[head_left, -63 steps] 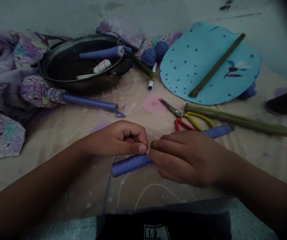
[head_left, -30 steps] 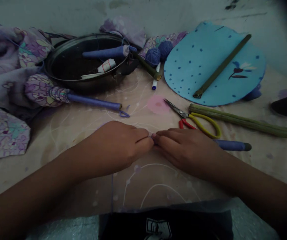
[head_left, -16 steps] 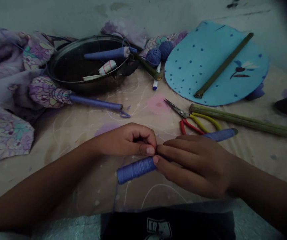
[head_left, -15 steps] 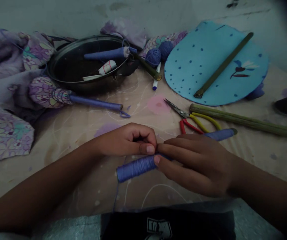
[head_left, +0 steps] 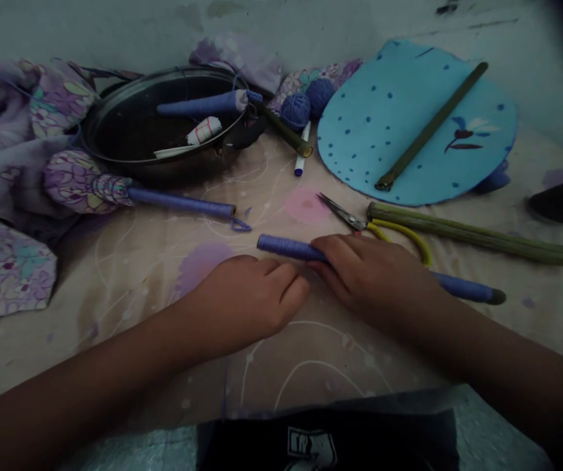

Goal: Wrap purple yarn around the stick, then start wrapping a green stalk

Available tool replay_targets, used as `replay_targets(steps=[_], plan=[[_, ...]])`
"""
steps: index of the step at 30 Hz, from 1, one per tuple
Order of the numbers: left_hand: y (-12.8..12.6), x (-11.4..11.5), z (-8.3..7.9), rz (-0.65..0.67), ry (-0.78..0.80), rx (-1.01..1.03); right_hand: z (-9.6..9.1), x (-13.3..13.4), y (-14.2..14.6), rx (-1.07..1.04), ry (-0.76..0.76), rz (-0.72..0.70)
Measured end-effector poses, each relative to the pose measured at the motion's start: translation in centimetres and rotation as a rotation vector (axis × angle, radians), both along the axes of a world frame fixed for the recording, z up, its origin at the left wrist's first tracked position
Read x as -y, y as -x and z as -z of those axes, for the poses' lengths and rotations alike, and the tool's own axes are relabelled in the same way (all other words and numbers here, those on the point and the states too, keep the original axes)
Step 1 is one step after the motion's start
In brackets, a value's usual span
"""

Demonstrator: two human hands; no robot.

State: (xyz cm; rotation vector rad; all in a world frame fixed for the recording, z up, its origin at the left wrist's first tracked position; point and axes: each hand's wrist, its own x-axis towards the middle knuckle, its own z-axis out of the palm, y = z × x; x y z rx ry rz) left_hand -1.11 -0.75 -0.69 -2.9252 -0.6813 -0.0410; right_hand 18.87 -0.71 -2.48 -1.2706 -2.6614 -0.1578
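Observation:
My right hand (head_left: 367, 271) is closed around a stick wrapped in blue-violet yarn (head_left: 286, 247), held nearly level above the table. The stick's wrapped left end juts out past my fingers, and its bare dark tip shows at the far right beyond my wrist. My left hand (head_left: 256, 297) is closed in a fist just left of and below the stick. A thin strand of blue yarn (head_left: 225, 386) runs from beneath my left hand down over the table edge; the grip on it is hidden. Scissors (head_left: 342, 210) with yellow and red handles lie partly behind my right hand.
A dark pan (head_left: 95, 140) holds another wrapped stick. Blue yarn balls (head_left: 295, 110) and a marker (head_left: 301, 154) lie beside it. A blue dotted fan-shaped piece (head_left: 350, 150) bears a green stick (head_left: 433, 131); a thicker stem (head_left: 477, 235) lies nearer. Floral cloth (head_left: 11, 268) covers the left.
The wrapped stick has turned, its left end swinging up and away from me. My right hand now wraps over it. My left hand has turned knuckles up and sits lower.

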Motion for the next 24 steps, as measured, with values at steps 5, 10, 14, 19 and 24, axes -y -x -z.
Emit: replay_targets(steps=[5, 10, 14, 19, 24], plan=[[1.4, -1.5, -2.0, 0.012, 0.023, -0.003, -0.4, 0.5, -0.1, 0.038, 0.015, -0.448], [1.6, -2.5, -1.0, 0.015, 0.332, 0.153, -0.8, 1.0, -0.3, -0.264, -0.160, -0.528], [0.7, -1.6, 0.6, -0.117, 0.506, 0.229, -0.4, 1.1, -0.4, -0.426, -0.204, -0.305], [0.0, -0.5, 0.6, -0.151, 0.144, 0.069, -0.3, 0.9, 0.2, -0.269, -0.183, 0.000], [0.2, -0.4, -0.3, -0.087, 0.069, 0.002, -0.6, 0.7, 0.2, 0.061, 0.102, -0.105]])
